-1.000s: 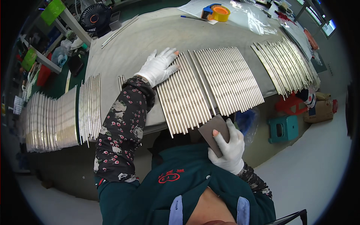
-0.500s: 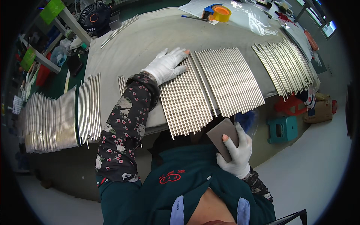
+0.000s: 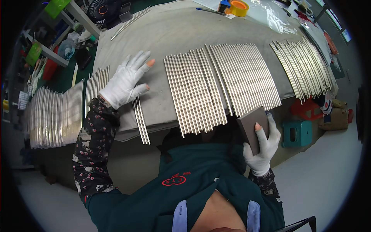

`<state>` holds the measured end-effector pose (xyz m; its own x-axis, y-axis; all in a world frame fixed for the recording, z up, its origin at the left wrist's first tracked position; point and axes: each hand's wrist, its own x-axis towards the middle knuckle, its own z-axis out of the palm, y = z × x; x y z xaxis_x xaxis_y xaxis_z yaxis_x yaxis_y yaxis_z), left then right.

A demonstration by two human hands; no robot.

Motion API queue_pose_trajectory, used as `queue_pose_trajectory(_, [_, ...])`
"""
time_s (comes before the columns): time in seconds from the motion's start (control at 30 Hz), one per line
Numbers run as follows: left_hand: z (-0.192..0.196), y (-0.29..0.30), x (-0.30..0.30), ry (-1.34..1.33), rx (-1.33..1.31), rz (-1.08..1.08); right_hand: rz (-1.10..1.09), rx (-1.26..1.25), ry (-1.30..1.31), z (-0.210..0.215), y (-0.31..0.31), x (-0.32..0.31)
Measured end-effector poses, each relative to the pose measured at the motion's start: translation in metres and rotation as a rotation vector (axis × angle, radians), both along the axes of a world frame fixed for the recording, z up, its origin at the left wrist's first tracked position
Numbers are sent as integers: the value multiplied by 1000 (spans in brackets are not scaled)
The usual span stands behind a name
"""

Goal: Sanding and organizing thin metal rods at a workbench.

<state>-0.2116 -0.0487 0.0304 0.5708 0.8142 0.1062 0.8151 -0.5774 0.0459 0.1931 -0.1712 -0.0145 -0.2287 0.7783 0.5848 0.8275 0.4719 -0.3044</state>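
Two gloved hands: left hand [image 3: 125,80] flat, fingers spread, on table [image 3: 174,34]; right hand [image 3: 261,145] gripping brown block [image 3: 252,127].

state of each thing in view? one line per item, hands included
Left hand: gloved, open, flat on a few rods.
Right hand: gloved, shut on grey block.
Loose rods: few, apart from the rows, overhanging table edge.
Middle rods: side by side, ends overhanging.
Tape roll: lying flat.
Table: covered with grey cloth.
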Motion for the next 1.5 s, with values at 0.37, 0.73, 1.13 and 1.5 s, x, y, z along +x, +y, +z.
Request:
queue_pose_trajectory(0.37, [-39, 14, 65, -113, 63, -240, 62, -6, 42, 3, 2, -19])
queue_pose_trajectory(0.73, [-43, 45, 107, 37, 1, 63, 28, -108, -16, 12, -1, -41])
queue_pose_trajectory(1.13, [-41, 43, 112, -37, 15, 82, 51, -234, -150, 37, -17, -57])
queue_pose_trajectory(1.5, [-36, 41, 115, 1, 4, 117, 39, -257, -227, 41, -21, -65])
